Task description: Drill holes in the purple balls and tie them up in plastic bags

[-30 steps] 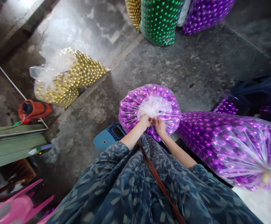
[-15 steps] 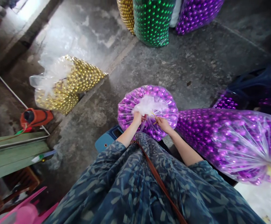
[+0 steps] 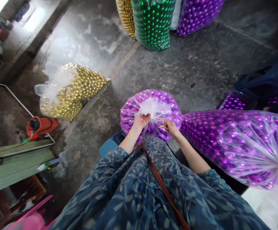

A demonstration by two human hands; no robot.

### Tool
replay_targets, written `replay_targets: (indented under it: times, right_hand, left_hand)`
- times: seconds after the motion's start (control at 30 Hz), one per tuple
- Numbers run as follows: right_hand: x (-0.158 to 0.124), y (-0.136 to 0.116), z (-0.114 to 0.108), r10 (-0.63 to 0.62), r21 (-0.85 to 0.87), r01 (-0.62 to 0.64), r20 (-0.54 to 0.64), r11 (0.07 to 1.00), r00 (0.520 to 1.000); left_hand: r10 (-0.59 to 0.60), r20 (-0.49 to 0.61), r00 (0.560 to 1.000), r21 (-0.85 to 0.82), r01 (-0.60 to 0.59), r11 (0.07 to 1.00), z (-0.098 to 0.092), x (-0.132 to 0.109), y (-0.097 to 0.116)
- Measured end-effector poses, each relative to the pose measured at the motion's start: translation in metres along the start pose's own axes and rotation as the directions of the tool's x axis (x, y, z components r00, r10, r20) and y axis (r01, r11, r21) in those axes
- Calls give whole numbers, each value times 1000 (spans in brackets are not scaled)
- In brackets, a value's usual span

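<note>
A clear plastic bag full of shiny purple balls (image 3: 131, 108) stands upright on the floor in front of me. Its top is gathered into a white bunch of plastic (image 3: 154, 107). My left hand (image 3: 141, 120) is closed around the base of that bunch. My right hand (image 3: 170, 126) pinches the end of a thin yellow tie (image 3: 158, 119), which stretches from the gathered neck toward the right.
A second long bag of purple balls (image 3: 235, 143) lies on its side at my right. A gold-ball bag (image 3: 67, 92) lies on the concrete floor to the left, green, gold and purple bags (image 3: 152, 22) stand beyond. A blue stool (image 3: 109, 145), an orange tool (image 3: 40, 125) and a green bench (image 3: 16, 163) are near.
My hands were close together at the bag's neck. The right hand has moved away to the right, drawing the yellow tie out. The left hand has stayed on the gathered plastic.
</note>
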State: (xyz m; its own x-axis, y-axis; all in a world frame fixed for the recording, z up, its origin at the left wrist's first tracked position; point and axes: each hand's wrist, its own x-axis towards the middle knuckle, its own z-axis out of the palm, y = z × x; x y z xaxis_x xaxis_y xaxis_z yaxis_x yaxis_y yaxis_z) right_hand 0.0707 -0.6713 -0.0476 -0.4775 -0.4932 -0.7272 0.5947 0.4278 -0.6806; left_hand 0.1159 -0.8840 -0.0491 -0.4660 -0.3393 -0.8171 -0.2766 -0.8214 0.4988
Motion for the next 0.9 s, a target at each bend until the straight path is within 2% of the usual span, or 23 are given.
replay_targets:
  times: [0.03,0.07,0.1,0.13,0.17,0.2,0.27,0.3,0.33,0.37,0.5,0.57,0.67,0.83,0.9]
  right_hand:
    - [2,1,-3,-9,-26,9,8,1000,1000]
    - [3,3,-6,-18,-58,19,17,998,1000]
    - [4,4,-7,-32,-93,34,25,995,999]
    - [5,5,-7,-50,-127,54,31,990,998]
    - [5,7,-7,-71,-161,76,35,984,997]
    - [5,7,-7,-92,-195,97,36,976,995]
    - [6,8,-7,-128,-262,133,37,956,991]
    - [6,8,-8,-142,-292,147,38,945,989]
    - [6,8,-9,-157,-319,161,40,934,987]
    - [6,7,-10,-171,-342,175,41,923,984]
    - [7,3,-15,-228,-398,224,37,890,973]
    - [9,1,-17,-249,-398,240,28,886,968]
    - [15,-1,-18,-273,-350,254,-3,902,962]
    - [29,0,-13,-219,-156,208,-55,965,974]
    - [35,0,-11,-182,-67,179,-39,982,983]
  left_hand:
    - [128,65,990,70,-132,989,0,-3,-2]
    - [262,148,954,144,-282,948,-1,-5,-5]
    - [366,261,893,232,-427,874,-2,-6,-9]
    - [419,401,814,334,-556,761,-3,-6,-12]
    - [408,542,735,431,-660,615,-4,-4,-15]
    - [343,655,673,509,-729,458,-4,-2,-16]
    - [177,796,579,573,-815,88,-5,5,-15]
    - [121,821,558,568,-820,-77,-5,8,-13]
    - [99,826,555,564,-806,-179,-4,12,-10]
    - [86,823,561,564,-792,-235,-3,14,-6]
    - [-49,823,567,520,-784,-338,9,19,7]
    - [-128,802,583,496,-771,-400,16,19,11]
    - [-156,779,608,498,-750,-435,21,19,14]
    - [-218,788,575,438,-773,-459,15,16,11]
    - [-217,782,585,430,-758,-491,15,16,8]
